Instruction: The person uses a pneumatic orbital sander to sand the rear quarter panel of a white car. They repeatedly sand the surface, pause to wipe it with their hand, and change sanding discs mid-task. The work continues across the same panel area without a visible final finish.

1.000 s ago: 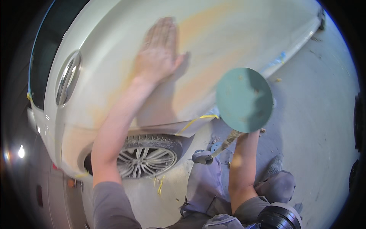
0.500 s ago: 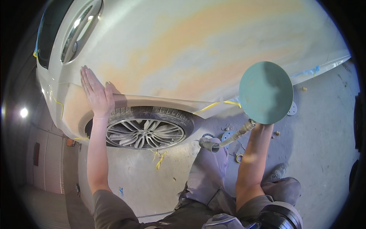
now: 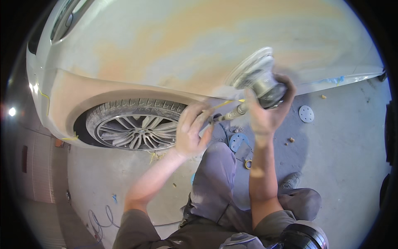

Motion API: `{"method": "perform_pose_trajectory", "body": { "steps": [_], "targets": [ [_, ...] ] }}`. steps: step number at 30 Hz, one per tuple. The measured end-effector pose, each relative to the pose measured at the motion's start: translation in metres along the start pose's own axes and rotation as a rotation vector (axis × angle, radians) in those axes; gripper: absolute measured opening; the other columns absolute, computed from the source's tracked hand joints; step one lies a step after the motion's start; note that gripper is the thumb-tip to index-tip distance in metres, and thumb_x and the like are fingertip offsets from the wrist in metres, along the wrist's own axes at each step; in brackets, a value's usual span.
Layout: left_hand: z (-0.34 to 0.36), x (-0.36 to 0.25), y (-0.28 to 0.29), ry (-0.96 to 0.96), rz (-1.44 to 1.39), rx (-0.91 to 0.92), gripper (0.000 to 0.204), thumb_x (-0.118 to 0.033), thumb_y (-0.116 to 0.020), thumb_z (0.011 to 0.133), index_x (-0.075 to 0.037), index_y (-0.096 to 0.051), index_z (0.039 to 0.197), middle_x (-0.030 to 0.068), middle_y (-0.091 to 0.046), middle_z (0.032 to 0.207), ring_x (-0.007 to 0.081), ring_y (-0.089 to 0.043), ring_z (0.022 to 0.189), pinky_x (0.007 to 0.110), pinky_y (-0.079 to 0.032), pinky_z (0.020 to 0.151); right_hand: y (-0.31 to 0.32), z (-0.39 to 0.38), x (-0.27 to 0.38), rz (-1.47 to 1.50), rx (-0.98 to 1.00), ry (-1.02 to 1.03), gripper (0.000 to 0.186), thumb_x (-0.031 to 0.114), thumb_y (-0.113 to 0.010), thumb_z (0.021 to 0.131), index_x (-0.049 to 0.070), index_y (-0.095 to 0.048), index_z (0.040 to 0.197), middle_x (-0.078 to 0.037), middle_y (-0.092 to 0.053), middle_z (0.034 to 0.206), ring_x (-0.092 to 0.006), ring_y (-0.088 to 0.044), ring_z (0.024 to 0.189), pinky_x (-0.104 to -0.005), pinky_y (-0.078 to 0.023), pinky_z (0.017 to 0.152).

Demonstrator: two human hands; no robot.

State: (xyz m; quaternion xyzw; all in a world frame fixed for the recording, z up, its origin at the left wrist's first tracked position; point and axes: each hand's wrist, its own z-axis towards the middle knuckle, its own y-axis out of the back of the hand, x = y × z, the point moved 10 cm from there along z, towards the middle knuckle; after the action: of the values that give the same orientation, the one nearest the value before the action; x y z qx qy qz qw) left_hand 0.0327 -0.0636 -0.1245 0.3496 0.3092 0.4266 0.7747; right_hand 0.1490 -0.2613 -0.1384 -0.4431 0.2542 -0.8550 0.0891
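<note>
My right hand (image 3: 267, 114) is wrapped round a round orbital sander (image 3: 265, 85), blurred by motion. Its disc pad is tilted up and left, in front of the car's side panel (image 3: 166, 45), which carries orange-beige patches over pale grey. A short ribbed hose (image 3: 236, 112) runs from the sander toward my left hand. My left hand (image 3: 191, 132), also blurred, is raised before the tyre (image 3: 137, 104), with thumb and fingers apart. Its fingertips are close to the hose's end; whether they touch it I cannot tell.
On the floor lie a blue sanding disc (image 3: 238, 142), a white sanding disc (image 3: 306, 113), a roll of yellow tape (image 3: 248, 164) and small crumbs. A thin hose (image 3: 108, 216) curls at lower left. My bent knee (image 3: 219, 159) is below the panel. Blue tape (image 3: 333, 80) marks the sill.
My left hand has left the body panel above the wheel and come right and down, near the hose end. The sander has turned from pad facing up to tilted, and moved left.
</note>
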Motion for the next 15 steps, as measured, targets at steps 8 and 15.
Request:
{"method": "perform_pose_trajectory", "body": {
  "steps": [8,15],
  "targets": [
    [0.007,0.017,-0.041,0.6,-0.966,-0.155,0.062,-0.045,-0.057,0.108,0.01,-0.055,0.137,0.0234,-0.072,0.115,0.0283,-0.069,0.111,0.038,-0.051,0.097,-0.092,-0.043,0.036,-0.557,0.198,0.53,0.063,0.012,-0.091,0.072,0.005,-0.059,0.126,-0.016,-0.058,0.118,-0.0333,-0.058,0.109,-0.0415,-0.05,0.093],
    [0.001,0.05,-0.014,0.572,-1.021,-0.317,0.065,-0.041,-0.047,0.114,0.007,-0.038,0.157,0.018,-0.072,0.122,0.0215,-0.066,0.113,0.037,-0.049,0.101,-0.133,-0.069,0.039,-0.63,0.246,0.623,0.051,0.022,-0.081,0.082,0.004,-0.063,0.126,-0.019,-0.057,0.117,-0.0361,-0.061,0.106,-0.0435,-0.054,0.085]
  ]
}}
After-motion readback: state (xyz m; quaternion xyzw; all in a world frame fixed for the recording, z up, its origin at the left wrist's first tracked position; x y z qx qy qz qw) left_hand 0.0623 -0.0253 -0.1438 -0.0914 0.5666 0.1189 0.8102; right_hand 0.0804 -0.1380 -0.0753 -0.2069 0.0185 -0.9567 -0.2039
